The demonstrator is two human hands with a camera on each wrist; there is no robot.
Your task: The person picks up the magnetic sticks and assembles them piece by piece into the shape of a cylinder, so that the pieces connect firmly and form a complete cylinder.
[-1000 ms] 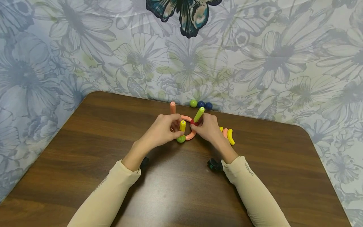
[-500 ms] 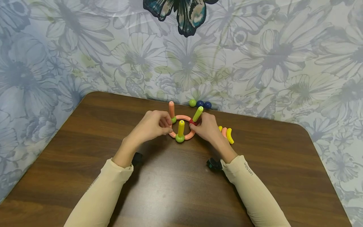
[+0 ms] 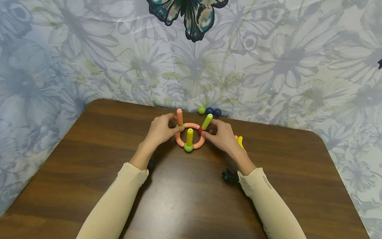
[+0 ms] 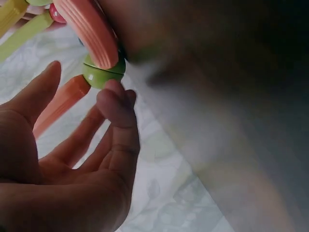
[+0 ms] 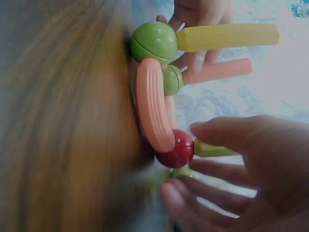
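Observation:
A ring of peach curved rods (image 3: 192, 125) joined by balls lies on the table. A yellow rod (image 3: 189, 136) stands on its front green ball (image 3: 188, 147), an orange rod (image 3: 179, 117) on the back left green ball (image 4: 104, 72). A lime rod (image 3: 207, 121) leans from the red ball (image 5: 176, 149) at the right. My left hand (image 3: 161, 129) surrounds the orange rod's base; a fingertip touches the green ball, while the thumb shows apart from it in the left wrist view. My right hand (image 3: 222, 134) holds the red ball between thumb and fingers.
Behind the ring, a loose green ball (image 3: 201, 110) and two dark blue balls (image 3: 217, 112) sit by the table's back edge, close to the patterned wall. A yellow curved rod (image 3: 240, 142) lies right of my right hand, which partly hides other curved pieces.
My left hand moved left from the front yellow rod, then back toward the orange rod's base. My right hand stays at the red ball. The ring appears to hold its shape.

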